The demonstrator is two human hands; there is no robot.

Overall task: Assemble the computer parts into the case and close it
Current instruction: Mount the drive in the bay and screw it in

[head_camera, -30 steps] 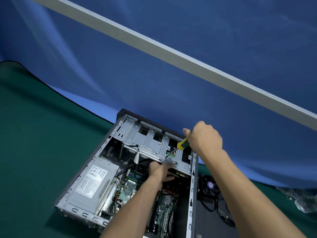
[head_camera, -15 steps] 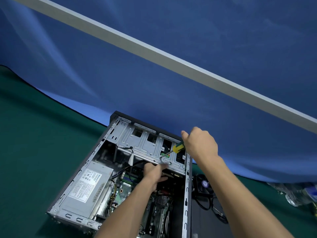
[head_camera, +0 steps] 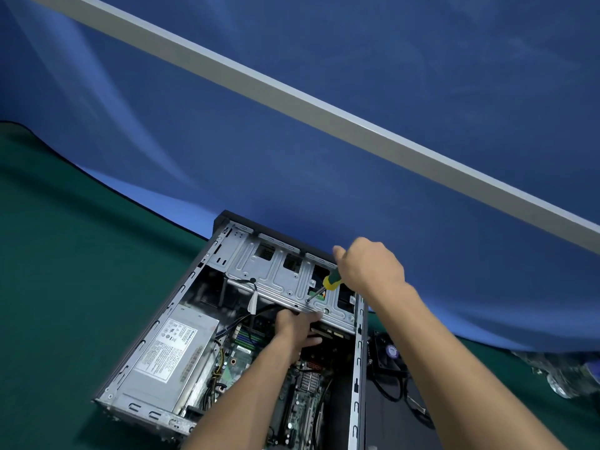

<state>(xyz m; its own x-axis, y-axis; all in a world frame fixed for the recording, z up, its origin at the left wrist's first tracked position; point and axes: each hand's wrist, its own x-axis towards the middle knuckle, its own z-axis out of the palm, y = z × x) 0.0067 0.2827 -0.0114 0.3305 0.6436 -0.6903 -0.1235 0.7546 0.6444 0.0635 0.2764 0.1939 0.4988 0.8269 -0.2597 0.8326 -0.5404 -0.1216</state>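
Two hands work at the open computer case (head_camera: 357, 368) lying on the green mat (head_camera: 65, 303). The right hand (head_camera: 370, 271) grips a screwdriver (head_camera: 328, 284), its tip on the case's drive cage (head_camera: 276, 280). The left hand (head_camera: 297, 328) curls under the cage's near edge; what it holds, I cannot tell.

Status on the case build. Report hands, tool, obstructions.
Right hand grips screwdriver, tip on drive cage. Left hand at cage's lower edge, grip hidden. Case open, side panel off. Cables near left hand.
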